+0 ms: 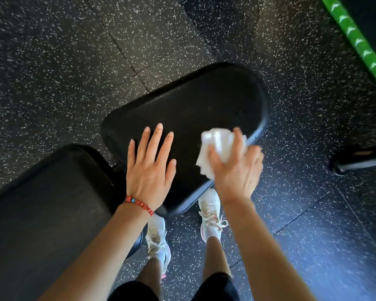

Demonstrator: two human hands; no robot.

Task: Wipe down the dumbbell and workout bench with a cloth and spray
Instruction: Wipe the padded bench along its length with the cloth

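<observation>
The black padded seat (195, 101) of the workout bench fills the middle of the view, with the longer back pad (44, 203) at the lower left. My left hand (150, 166) lies flat on the seat's near side, fingers spread, holding nothing. My right hand (237, 168) presses a crumpled white cloth (217, 146) onto the seat's right edge and is blurred. No dumbbell or spray bottle is in view.
Black rubber flooring with white flecks (74, 61) surrounds the bench. My white shoes (211, 213) stand just below the seat. A green strip with white marks (356, 42) runs along the top right. A dark metal foot of other equipment (360, 159) sits at the right.
</observation>
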